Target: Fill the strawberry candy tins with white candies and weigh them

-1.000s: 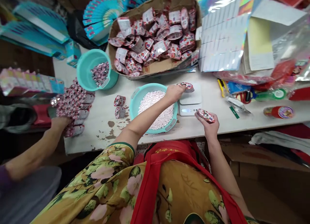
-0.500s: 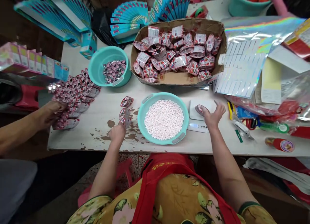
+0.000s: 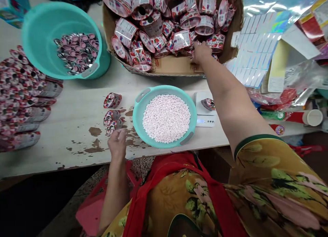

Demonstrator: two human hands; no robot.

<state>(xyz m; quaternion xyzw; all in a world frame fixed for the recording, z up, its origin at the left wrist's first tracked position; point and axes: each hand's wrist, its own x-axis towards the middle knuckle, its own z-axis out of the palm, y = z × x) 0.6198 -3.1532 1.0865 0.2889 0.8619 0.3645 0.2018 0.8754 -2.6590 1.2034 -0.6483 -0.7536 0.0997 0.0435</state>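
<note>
My left hand [image 3: 117, 144] rests on the table's near edge, fingers curled against the nearest of three small strawberry-printed tins [image 3: 112, 126]. My right hand [image 3: 200, 52] reaches far into the cardboard box [image 3: 169, 65] and touches the heap of empty tins [image 3: 164, 21] there; its fingers are hidden among them. Between my arms sits a teal basin of small pink-white candies [image 3: 166, 118]. Right of it, a white scale [image 3: 205, 110] carries one tin [image 3: 208, 104].
A large teal bowl of shiny lids [image 3: 77, 52] stands at the back left. Rows of filled tins [image 3: 23, 96] lie along the left edge. Label sheets [image 3: 252, 59], plastic bags and a red-capped tube [image 3: 294, 117] crowd the right. The white tabletop [image 3: 77, 141] is chipped.
My right hand left the tin on the scale and reached forward into the cardboard box. My left hand stays by the three tins. The view has moved closer; the other person's hand is out of sight.
</note>
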